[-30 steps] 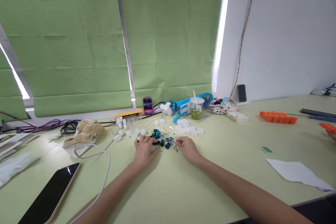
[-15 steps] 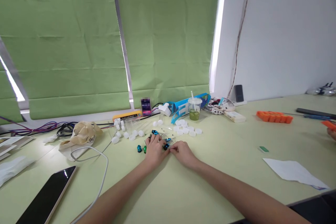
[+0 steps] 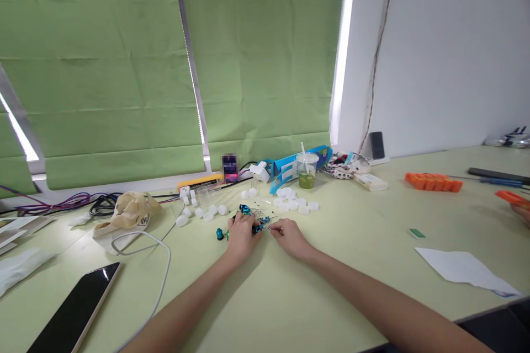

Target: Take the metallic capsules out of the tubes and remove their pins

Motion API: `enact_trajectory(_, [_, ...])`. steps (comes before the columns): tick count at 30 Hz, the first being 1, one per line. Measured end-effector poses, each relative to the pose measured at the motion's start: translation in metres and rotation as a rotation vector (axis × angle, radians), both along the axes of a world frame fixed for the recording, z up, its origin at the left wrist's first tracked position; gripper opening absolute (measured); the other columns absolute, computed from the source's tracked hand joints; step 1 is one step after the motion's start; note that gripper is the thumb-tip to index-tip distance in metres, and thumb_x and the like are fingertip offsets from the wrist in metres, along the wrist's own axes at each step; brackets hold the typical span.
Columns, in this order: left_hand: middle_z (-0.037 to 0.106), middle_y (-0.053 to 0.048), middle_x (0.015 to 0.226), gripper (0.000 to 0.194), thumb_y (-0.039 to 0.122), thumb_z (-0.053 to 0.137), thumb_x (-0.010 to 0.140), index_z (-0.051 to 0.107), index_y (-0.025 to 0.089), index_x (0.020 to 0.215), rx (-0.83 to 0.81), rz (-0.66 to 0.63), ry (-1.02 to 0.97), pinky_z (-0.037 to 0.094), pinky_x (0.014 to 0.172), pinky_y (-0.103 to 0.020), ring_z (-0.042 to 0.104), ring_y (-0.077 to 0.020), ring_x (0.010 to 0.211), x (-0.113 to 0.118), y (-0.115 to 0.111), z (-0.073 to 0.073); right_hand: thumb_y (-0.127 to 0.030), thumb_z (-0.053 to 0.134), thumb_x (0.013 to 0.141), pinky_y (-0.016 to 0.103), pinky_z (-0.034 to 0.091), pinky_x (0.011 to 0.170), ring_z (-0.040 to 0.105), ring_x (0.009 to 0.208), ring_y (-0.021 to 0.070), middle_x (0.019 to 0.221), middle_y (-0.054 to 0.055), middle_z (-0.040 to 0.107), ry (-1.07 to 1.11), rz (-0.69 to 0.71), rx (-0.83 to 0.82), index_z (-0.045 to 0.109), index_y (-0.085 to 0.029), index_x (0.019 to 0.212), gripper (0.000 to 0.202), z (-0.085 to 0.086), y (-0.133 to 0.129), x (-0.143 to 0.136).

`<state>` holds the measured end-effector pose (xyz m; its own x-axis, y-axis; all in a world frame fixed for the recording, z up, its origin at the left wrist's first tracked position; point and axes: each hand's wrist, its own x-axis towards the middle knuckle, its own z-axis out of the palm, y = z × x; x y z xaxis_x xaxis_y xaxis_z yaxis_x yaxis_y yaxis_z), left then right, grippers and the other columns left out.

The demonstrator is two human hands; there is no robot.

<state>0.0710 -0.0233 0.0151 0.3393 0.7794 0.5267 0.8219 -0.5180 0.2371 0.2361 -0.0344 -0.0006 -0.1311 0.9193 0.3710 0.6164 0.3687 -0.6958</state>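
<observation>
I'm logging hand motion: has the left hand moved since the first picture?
Yes, the left hand has moved to the right, nearer the drink cup.

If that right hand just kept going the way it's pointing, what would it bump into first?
Probably the small blue-and-black parts heaped beside the left hand: the right hand points leftward at them. The left hand seems next in line, though one view leaves depth unclear.
</observation>
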Motion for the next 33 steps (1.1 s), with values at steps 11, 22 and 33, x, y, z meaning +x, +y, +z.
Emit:
enact_trajectory(11, [0.06, 0.001, 0.071, 0.014, 0.012, 0.054, 0.066, 0.052, 0.02, 0.076, -0.105, -0.068, -0.115, 0.035, 0.058, -0.022, 0.056, -0.0155, 0.067, -0.015, 0.001, 0.001, -0.032, 0.052, 0.076, 0.022, 0.042, 0.05, 0.055, 0.055, 0.0121, 0.079, 0.006, 0.064, 0.239, 0.138, -0.072, 0.07, -0.013, 0.083, 0.027, 0.0, -0.003, -0.012])
enact_trajectory(22, [0.061, -0.001, 0.063, 0.009, 0.02, 0.06, 0.064, 0.059, 0.016, 0.072, -0.19, -0.094, -0.33, 0.04, 0.05, -0.021, 0.053, -0.0117, 0.053, -0.015, -0.004, 0.001, -0.035, 0.055, 0.073, 0.02, 0.034, 0.042, 0.045, 0.045, 0.0082, 0.071, 0.004, 0.062, 0.244, 0.111, -0.164, 0.07, -0.012, 0.077, 0.027, 0.006, -0.008, -0.016])
enact_trajectory(33, [0.063, -0.002, 0.066, 0.014, 0.027, 0.059, 0.069, 0.061, 0.014, 0.075, -0.194, -0.167, -0.404, 0.04, 0.047, -0.02, 0.053, -0.0098, 0.048, -0.013, -0.006, -0.008, -0.037, 0.057, 0.071, 0.018, 0.019, 0.035, 0.024, 0.035, 0.0032, 0.045, -0.005, 0.04, 0.413, 0.109, -0.425, 0.067, -0.011, 0.079, 0.028, 0.01, -0.009, -0.015])
